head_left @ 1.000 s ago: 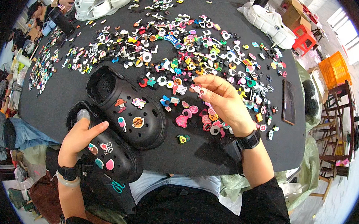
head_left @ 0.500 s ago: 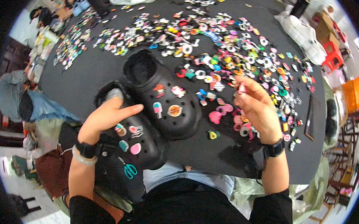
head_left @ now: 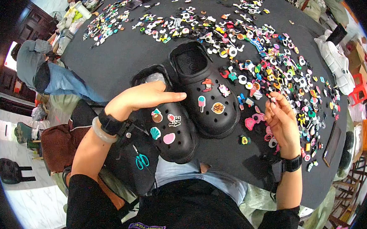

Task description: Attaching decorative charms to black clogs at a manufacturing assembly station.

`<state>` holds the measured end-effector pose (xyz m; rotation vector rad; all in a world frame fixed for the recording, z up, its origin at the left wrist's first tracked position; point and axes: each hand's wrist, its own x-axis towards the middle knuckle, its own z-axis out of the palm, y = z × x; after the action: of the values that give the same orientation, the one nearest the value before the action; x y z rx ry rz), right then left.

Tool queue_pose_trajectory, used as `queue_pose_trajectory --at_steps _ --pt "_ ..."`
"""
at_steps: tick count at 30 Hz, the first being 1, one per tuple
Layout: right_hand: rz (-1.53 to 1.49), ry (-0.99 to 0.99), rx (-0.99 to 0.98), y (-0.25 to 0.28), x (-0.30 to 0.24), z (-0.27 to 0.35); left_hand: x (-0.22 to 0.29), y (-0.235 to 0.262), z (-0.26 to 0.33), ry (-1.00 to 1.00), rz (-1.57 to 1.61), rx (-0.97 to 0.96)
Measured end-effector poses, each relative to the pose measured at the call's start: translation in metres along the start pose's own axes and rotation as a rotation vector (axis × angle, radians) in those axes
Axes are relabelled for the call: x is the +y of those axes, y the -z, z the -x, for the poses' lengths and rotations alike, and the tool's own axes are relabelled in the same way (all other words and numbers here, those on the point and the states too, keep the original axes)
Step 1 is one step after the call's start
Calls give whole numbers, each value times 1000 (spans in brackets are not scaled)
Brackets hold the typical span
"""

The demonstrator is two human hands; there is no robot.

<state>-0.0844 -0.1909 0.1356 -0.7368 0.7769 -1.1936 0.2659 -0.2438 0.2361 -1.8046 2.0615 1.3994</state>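
A small red-and-white charm (head_left: 272,100) is pinched between the thumb and fingertips of the right hand (head_left: 284,123), near a spread of loose charms (head_left: 274,65) on the counter (head_left: 111,64); its shape is largely hidden. Such a light piece could be dropped and lost among similar ones if the pinch is loosened. To the left, the heel opening of the nearer clog (head_left: 181,135) is partly covered by the left hand (head_left: 151,95), whose thumb is stretched toward the farther clog (head_left: 212,95). How firmly the nearer clog is gripped cannot be told, since the fingers are hidden. If it is only lightly steadied, it could be shifted by a push, its toe being placed close to the counter's near edge. Four fitted charms (head_left: 169,138) are carried by each clog; one could be worked loose by a careless knock. A green avocado charm (head_left: 244,140) is set apart near the farther clog. Teal-handled scissors (head_left: 142,159) are seen just beside the nearer clog.
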Motion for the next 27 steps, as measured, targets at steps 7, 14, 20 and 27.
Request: queue_pose_trajectory --at_steps 7,14,20,27 --pt "-84 3 71 1 1 -4 -18 -6 -13 -23 151 -51" --pt "-207 55 40 5 3 -11 -30 -1 -21 25 122 -28" --pt "-202 137 174 -4 2 -11 -10 -5 -8 -151 199 -60" --pt "-45 96 102 3 7 -14 -25 -2 -24 -48 51 -45"
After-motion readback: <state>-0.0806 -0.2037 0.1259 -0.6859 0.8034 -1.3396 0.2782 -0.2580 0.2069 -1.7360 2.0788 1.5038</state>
